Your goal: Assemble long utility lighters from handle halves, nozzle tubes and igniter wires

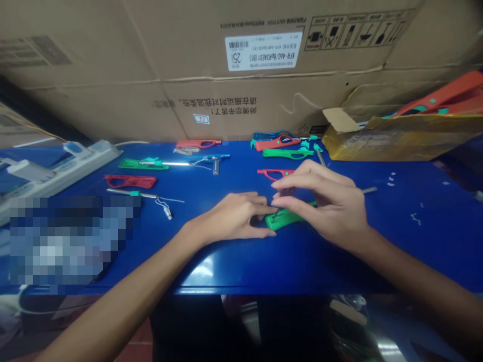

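A green plastic casing (286, 218), shaped like half of a long gas lighter, lies on the blue table in front of me. My left hand (236, 216) grips its left end between thumb and fingers and presses it to the table. Above the casing, my right hand (326, 203) pinches a small dark tool with a thin tip (277, 213); the tip points down at the casing's left part. Fingers cover most of the tool, so its exact kind is unclear. Just behind my right fingers lies a red lighter casing (269, 174).
Red, green and blue lighter casings (277, 143) lie along the back. At left are a green casing (130, 164), a red casing (132, 181), a metal tube with wires (145, 195) and a power strip (92, 157). A carton (407, 138) holding orange lighters stands at right.
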{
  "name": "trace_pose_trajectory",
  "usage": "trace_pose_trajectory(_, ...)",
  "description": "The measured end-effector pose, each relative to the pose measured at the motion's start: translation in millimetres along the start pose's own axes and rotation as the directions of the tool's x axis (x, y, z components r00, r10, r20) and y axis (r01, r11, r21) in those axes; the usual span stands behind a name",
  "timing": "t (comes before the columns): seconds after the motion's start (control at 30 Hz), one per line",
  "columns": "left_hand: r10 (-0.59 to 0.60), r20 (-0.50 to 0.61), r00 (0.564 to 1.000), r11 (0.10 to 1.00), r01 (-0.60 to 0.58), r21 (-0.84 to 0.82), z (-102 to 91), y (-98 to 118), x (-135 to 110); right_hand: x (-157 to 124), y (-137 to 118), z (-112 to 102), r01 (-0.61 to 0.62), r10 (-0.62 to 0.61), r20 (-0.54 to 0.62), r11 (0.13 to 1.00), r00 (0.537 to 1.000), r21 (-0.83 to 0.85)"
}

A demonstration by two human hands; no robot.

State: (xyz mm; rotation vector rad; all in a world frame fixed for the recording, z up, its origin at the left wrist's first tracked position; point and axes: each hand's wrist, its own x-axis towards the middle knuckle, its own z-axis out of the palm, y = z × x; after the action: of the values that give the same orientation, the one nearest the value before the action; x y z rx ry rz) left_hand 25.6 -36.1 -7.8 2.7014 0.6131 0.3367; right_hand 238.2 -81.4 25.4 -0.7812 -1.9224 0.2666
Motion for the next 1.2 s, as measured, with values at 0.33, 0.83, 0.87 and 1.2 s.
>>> trace_pose_trajectory(0.33,-0.034,-0.016,0.999,0.999,0.035,0.022,0.2,4.6,1.2,-4.2,0.1,0.5,-0.071,0.058,0.109,0.991,0.992,0.114)
trace_pose_trajectory(0.83,-0.021,-0.041,0.999,1.0,0.021,-0.014,2.9,1.2,1.6,-0.4,-0.1,-0.8,0.007,-0.013,0.087,0.998,0.996,0.069)
trace_pose_trajectory(0.87,-0.025,-0.041,0.999,1.0,0.025,-0.014,2.8,1.3,1.8,-1.0,0.6,-0.1,0.014,-0.019,0.079,0.998,0.997,0.059)
trace_pose_trajectory(1.2,-0.033,-0.01,0.999,0.999,0.033,-0.004,1.7,1.8,1.8,-5.0,4.8,-2.1,0.07,-0.058,0.206,0.996,0.977,-0.052)
